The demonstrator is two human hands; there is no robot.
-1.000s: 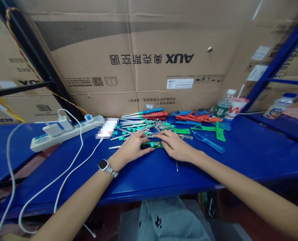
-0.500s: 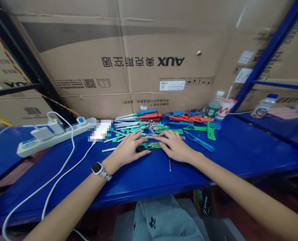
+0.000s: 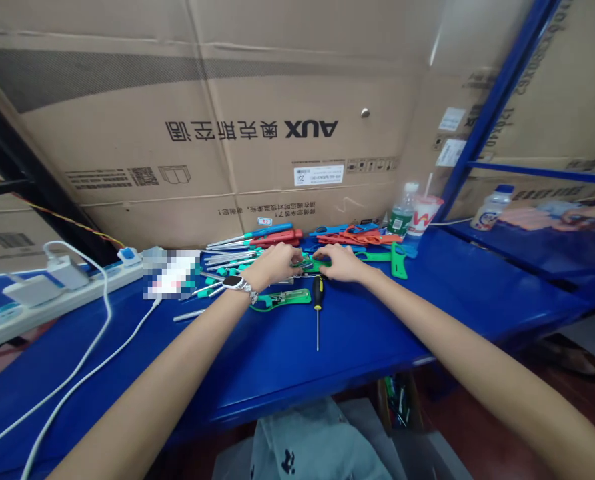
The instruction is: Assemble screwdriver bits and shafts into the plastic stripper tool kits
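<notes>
My left hand (image 3: 276, 263) reaches into the pile with its fingers curled at the left end of a green tool part (image 3: 313, 267). The fingers of my right hand (image 3: 341, 263) are bent round the right end of that same part. Nearer to me, a green handle piece with metal bits inside (image 3: 290, 298) lies on the blue table (image 3: 377, 333). A black and yellow screwdriver (image 3: 318, 293) lies beside it, its tip toward me. Silver shafts with green ends (image 3: 227, 261) are heaped left of my hands.
Red-handled tools (image 3: 282, 237), orange pieces (image 3: 360, 238) and blue pieces lie at the back. A phone (image 3: 177, 273) and a power strip (image 3: 117, 270) are on the left. A bottle (image 3: 402, 213) and a cup (image 3: 424, 215) stand back right. A person's hand (image 3: 590, 215) shows far right.
My hands have moved back into the pile, off the green handle piece, which now lies uncovered with the screwdriver in full view. The whole view has shifted right.
</notes>
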